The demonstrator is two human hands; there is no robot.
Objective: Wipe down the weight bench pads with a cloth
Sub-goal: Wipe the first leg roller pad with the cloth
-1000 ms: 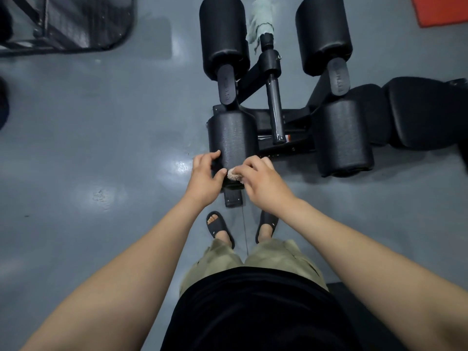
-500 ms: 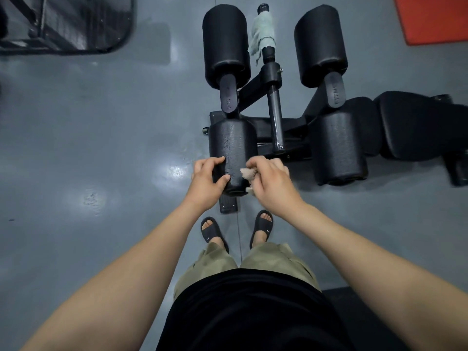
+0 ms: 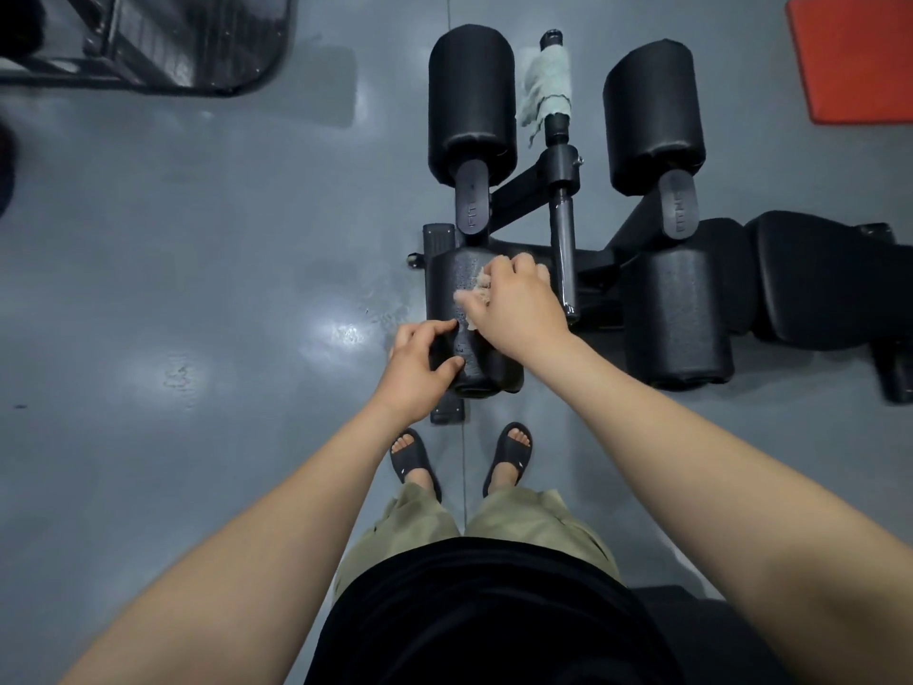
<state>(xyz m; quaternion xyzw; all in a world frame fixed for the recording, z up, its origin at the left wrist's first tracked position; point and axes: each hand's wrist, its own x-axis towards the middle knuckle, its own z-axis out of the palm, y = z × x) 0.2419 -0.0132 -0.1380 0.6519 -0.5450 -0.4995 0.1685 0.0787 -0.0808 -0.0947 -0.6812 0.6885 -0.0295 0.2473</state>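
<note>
Four black roller pads stood out against a glossy grey floor [image 3: 197,289], all belonging to a weight bench [image 3: 612,259] that ran off to the right, where its long black seat pad [image 3: 815,279] lay. A black metal rack [image 3: 173,42] filled the top left corner, and an orange mat [image 3: 854,56] lay in the top right corner, well apart from the bench. The far-left roller pad [image 3: 469,101] and far-right roller pad [image 3: 652,116] sat beyond the near-right roller pad [image 3: 677,318] and the near-left roller pad [image 3: 447,284], which carried droplets on its top. Between the two rows a dark steel post [image 3: 563,249] rose from the frame, with a grey-green rag [image 3: 546,86] wrapped around its far end. The left hand [image 3: 420,368] gripped the near end of the near-left roller pad, fingers curled over its left side and thumb pressed on top. The right hand [image 3: 518,309] lay on top of the same pad, fingers bunched and curled around a pale beige cloth [image 3: 481,284], holding it against the pad's upper surface just beyond the left hand. Below, two feet in black sandals [image 3: 412,457] stood just short of the bench foot.
</note>
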